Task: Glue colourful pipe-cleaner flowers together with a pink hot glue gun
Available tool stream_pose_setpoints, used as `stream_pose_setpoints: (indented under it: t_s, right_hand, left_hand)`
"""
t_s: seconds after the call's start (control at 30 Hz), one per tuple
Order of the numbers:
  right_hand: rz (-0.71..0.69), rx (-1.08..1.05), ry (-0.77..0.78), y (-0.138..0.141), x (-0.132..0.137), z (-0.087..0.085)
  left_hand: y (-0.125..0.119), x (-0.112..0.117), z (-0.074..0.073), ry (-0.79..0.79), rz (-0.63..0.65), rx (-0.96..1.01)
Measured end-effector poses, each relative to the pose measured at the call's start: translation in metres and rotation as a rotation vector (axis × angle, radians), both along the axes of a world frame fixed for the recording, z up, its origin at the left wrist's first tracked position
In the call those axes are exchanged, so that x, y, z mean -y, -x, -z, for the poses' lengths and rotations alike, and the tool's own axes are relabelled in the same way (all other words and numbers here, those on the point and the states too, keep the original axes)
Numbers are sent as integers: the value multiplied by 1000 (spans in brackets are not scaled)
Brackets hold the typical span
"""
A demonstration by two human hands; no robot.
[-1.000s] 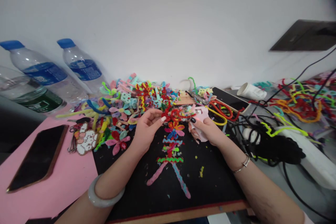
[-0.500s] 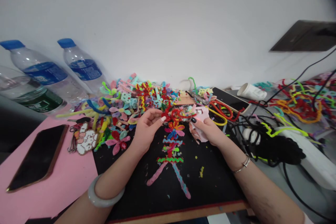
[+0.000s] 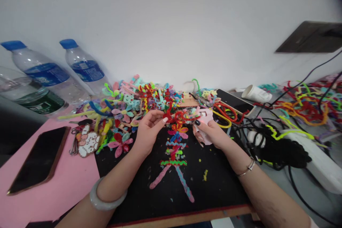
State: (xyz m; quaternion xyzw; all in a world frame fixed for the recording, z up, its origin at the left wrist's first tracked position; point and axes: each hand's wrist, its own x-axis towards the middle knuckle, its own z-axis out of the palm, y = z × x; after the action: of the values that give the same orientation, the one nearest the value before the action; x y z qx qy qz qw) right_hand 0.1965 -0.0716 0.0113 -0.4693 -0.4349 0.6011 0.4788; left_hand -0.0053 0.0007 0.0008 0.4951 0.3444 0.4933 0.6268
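My left hand pinches a red fuzzy pipe-cleaner piece between thumb and fingers. In my right hand is a pale pink tool shaped like a glue gun; its front end points left toward the red piece, and its tip is hard to make out among the colourful fuzzy bits. Just below, on a black mat, lies a pipe-cleaner figure with an orange and blue flower, wavy cross strips and two legs, one pink and one blue and pink.
A heap of pipe-cleaner flowers lies behind my left hand. Bottles, a dark phone on pink paper and a keychain are at left. On the right are another phone, a paper cup, cables and a power strip.
The red piece in my left hand has shifted or turned slightly, with its red loop now standing up more clearly. My right hand and the pink tool have barely moved.
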Motion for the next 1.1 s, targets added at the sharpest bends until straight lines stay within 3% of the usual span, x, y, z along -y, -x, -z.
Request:
stream_pose_setpoints:
  t_s: [1.1]
  right_hand:
    - [-32,23,7,1,1,0]
  left_hand:
    - [0,-1,-2,78,-30,94]
